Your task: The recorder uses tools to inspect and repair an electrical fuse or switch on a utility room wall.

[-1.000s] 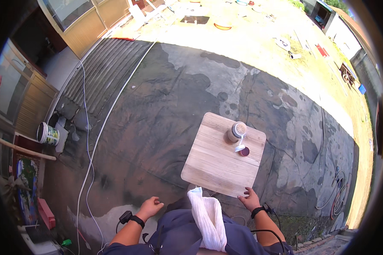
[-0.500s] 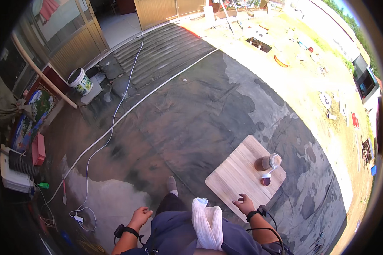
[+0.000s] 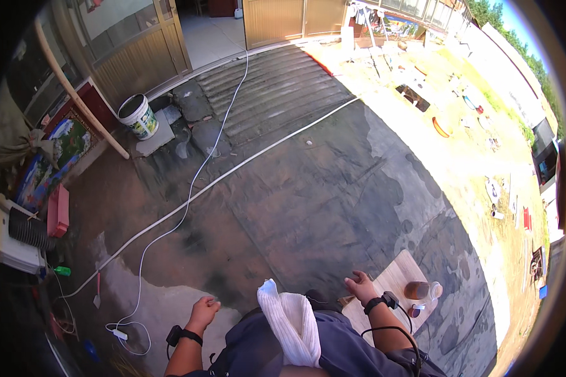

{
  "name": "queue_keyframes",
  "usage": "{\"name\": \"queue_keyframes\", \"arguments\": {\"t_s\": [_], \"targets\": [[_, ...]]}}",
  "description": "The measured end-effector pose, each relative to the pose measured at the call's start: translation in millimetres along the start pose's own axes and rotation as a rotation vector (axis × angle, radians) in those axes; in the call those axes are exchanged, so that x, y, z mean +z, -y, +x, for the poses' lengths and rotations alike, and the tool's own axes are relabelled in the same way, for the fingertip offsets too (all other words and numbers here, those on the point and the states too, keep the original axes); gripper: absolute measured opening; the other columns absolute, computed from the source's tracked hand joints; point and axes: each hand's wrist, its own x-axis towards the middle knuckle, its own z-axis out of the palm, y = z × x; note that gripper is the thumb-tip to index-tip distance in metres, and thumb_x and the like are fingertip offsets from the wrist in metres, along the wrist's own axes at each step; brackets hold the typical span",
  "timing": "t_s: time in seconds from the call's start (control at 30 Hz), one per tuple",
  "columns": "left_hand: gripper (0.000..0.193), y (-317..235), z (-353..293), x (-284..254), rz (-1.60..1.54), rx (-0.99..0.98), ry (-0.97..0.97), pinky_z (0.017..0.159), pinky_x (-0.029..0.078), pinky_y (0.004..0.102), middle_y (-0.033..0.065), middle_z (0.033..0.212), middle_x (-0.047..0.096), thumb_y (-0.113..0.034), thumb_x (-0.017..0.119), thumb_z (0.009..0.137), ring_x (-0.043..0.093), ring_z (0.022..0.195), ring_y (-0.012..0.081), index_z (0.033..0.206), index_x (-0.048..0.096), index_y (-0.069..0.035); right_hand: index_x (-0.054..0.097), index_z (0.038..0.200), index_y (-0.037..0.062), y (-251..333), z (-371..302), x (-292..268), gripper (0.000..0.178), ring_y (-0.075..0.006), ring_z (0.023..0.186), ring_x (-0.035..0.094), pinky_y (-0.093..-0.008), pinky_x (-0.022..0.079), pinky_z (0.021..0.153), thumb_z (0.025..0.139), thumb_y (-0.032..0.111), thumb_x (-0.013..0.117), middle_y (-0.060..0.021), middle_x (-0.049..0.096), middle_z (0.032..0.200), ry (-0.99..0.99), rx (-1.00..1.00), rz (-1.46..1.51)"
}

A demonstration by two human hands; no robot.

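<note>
My left hand [image 3: 205,310] hangs over the concrete patch at lower left, its fingers loosely curled together with nothing visible in them. My right hand [image 3: 361,288] is empty, fingers partly apart, above the left edge of a light wooden board [image 3: 393,271]. On that board, right of my right wrist, stands a clear jar [image 3: 416,289] with amber-brown contents. Close beside it is a smaller dark container [image 3: 414,311] with a whitish lid. A white knitted cloth [image 3: 289,327] hangs down my front between the forearms.
A white hose [image 3: 245,162] and a thin white cable [image 3: 188,204] cross the dark ground sheet [image 3: 321,207]. At left are a bucket [image 3: 138,117], a wooden pole [image 3: 75,94], a pink block [image 3: 58,210] and a white appliance [image 3: 20,242]. Scattered items lie in the sunlit yard.
My view has shifted, so the board and jars sit lower and nearer my right arm. My right hand now overlaps the board's left edge. Both hands remain empty.
</note>
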Motion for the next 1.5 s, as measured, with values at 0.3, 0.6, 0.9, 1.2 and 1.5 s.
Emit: {"name": "queue_keyframes", "arguments": {"t_s": [0.3,0.6,0.9,1.2,1.5], "targets": [[0.05,-98,95,-2,-0.121,-0.062,0.019,0.074,0.052,0.0284,0.0086,0.092,0.07,-0.022,0.072,0.087,0.065,0.081,0.0141,0.125,0.055,0.005,0.046,0.138,-0.002,91,122,27,0.069,-0.0184,0.086,0.067,-0.0305,0.054,0.077,0.084,0.029,0.076,-0.0127,0.068,0.107,0.038,0.068,-0.042],[0.051,-228,186,-15,-0.146,-0.202,-0.037,0.07,0.051,0.0287,0.0102,0.094,0.068,-0.021,0.071,0.088,0.065,0.081,0.0161,0.128,0.053,0.004,0.044,0.139,-0.0019,256,289,20,0.065,-0.0212,0.086,0.068,-0.0334,0.054,0.074,0.088,0.027,0.073,-0.0152,0.064,0.115,0.079,0.154,0.022],[0.049,-360,306,-33,-0.184,-0.214,-0.059,0.074,0.054,0.0325,0.0165,0.104,0.068,-0.022,0.069,0.09,0.068,0.088,0.0213,0.129,0.053,0.004,0.045,0.138,-0.0018,460,459,61,0.061,-0.0182,0.084,0.066,-0.0311,0.052,0.074,0.09,0.026,0.07,-0.0114,0.064,0.112,0.15,-0.006,0.11],[0.051,-468,522,-87,-0.161,-0.231,-0.003,0.073,0.054,0.0326,0.0144,0.099,0.071,-0.025,0.071,0.088,0.069,0.087,0.0199,0.127,0.056,0.004,0.049,0.133,-0.0029,583,599,104,0.06,-0.0171,0.078,0.067,-0.0306,0.053,0.068,0.088,0.027,0.073,-0.0108,0.066,0.103,0.098,0.086,0.014],[0.047,-675,741,-168,-0.104,0.034,0.005,0.074,0.052,0.031,0.0125,0.099,0.069,-0.025,0.07,0.088,0.067,0.086,0.0182,0.122,0.058,0.004,0.048,0.135,0.0007,752,724,134,0.055,-0.0202,0.077,0.069,-0.0315,0.054,0.066,0.09,0.024,0.07,-0.0115,0.065,0.109,0.04,0.115,0.081]]}}
